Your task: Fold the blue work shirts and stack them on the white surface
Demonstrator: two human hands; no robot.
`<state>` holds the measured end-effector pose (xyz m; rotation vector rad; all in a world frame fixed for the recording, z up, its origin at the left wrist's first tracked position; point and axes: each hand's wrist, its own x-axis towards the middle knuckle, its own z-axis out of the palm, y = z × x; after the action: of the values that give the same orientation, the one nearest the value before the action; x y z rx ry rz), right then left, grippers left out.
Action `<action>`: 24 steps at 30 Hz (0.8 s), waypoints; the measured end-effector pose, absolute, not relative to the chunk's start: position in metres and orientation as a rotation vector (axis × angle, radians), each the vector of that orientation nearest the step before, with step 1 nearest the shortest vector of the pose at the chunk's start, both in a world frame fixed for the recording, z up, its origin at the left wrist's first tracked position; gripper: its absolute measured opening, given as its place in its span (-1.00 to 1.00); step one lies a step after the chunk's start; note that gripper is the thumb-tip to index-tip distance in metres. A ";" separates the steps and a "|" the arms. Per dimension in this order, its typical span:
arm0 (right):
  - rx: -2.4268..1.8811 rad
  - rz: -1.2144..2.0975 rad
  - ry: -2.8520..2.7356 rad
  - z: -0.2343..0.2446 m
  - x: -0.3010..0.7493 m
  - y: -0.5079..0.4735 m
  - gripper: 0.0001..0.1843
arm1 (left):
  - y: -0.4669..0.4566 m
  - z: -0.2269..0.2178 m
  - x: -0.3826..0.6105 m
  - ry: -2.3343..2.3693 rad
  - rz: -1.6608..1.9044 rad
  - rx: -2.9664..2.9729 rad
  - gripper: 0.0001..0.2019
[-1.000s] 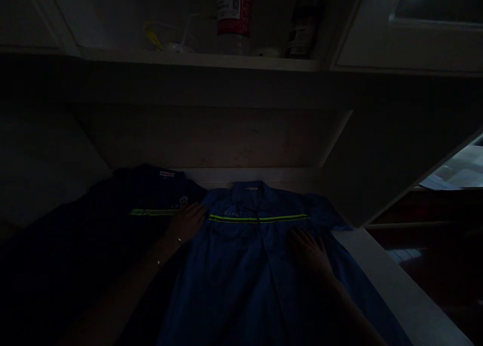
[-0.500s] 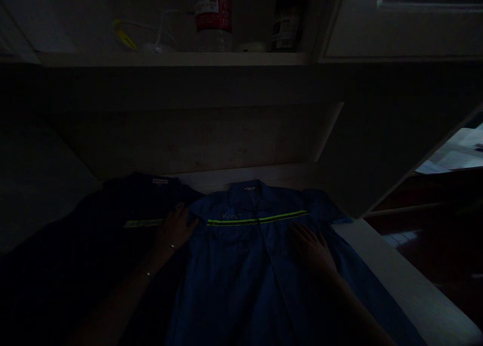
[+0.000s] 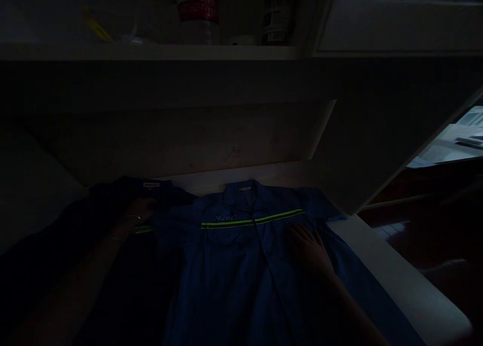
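Observation:
A blue short-sleeved work shirt (image 3: 230,265) lies spread front up, with a yellow-green stripe across the chest and its collar at the far end. My right hand (image 3: 307,243) rests flat on its right chest just below the stripe, fingers stretched out. Left of it lies a darker navy shirt (image 3: 124,280), also with a yellow-green stripe, partly under the blue shirt's sleeve. My left hand (image 3: 138,211), with a thin bracelet at the wrist, is over the navy shirt's chest below its collar. Its fingers are too dark to make out.
Both shirts lie on a white surface (image 3: 392,280) with a rounded front right corner. Above it runs a low shelf (image 3: 151,53) holding a red-labelled bottle (image 3: 198,6) and a dark jar (image 3: 277,19). A side panel (image 3: 362,150) closes off the right. The room is very dim.
My left hand has moved left, from the blue shirt's sleeve edge to the navy shirt. That sleeve now lies spread farther left. My right hand stays on the blue shirt. The view has shifted slightly.

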<state>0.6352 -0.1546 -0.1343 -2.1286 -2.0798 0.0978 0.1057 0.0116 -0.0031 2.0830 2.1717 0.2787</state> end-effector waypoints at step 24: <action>-2.439 0.176 -1.896 -0.116 0.674 0.000 -0.41 | 0.007 -0.122 0.308 1.969 0.096 2.595 -0.42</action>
<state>0.6744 0.0004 -0.1163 -2.4392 -1.8960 0.1761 0.3080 0.0067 -0.1218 2.5955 1.9689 0.0958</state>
